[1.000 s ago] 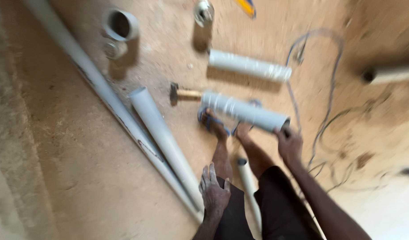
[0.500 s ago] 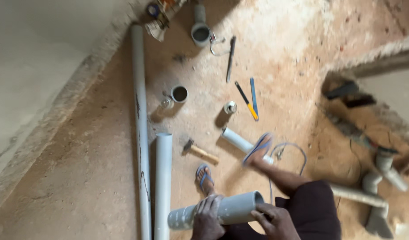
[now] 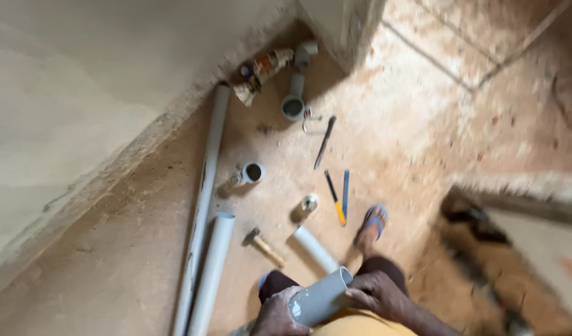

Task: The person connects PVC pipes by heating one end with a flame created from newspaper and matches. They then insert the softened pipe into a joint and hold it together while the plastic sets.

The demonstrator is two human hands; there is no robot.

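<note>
Both hands grip a short grey pipe piece (image 3: 320,297) at the bottom of the view: the left hand (image 3: 277,314) under its lower end, the right hand (image 3: 378,294) wrapped around its upper side. On the dusty floor (image 3: 423,137) beyond lie a hammer (image 3: 263,245), two long pipes (image 3: 205,205) near the wall (image 3: 80,93), a short white pipe (image 3: 316,249) and a blue sandal (image 3: 373,221).

Dim, warm indoor light; soft shadows beside the long pipe (image 3: 202,199) and under the wall (image 3: 80,124). Motion blur throughout, worst at right edge.
</note>
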